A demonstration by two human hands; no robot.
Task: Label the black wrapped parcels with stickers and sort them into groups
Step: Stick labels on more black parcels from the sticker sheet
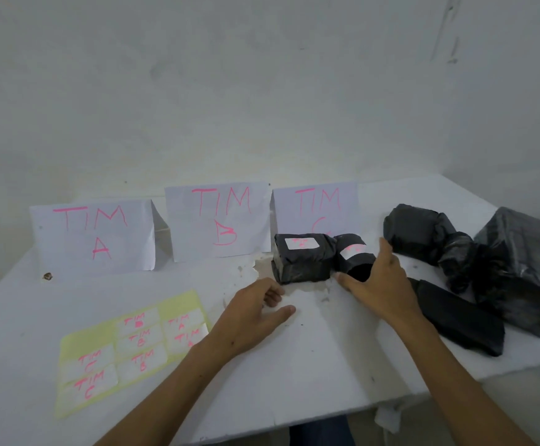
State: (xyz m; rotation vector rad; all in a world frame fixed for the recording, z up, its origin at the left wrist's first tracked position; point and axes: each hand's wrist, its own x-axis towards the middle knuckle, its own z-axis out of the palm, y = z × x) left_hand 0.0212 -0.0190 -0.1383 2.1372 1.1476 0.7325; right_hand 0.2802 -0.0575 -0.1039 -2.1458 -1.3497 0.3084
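Two grips slack, holding nothing — right hand [378, 286] beside labelled parcel [355, 256], unlabelled parcels [461, 320] near.

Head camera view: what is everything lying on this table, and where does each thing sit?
Signs: three, white with pink letters, TIM A, TIM B, TIM C, standing along the wall.
Labelled parcels: two, black with white stickers, in front of TIM C.
Unlabelled parcels: about four, black, heaped at right.
Sticker sheet: one, yellow, front left.
Table: white.
Left hand: resting, holding nothing.
Right hand: beside the smaller labelled parcel.
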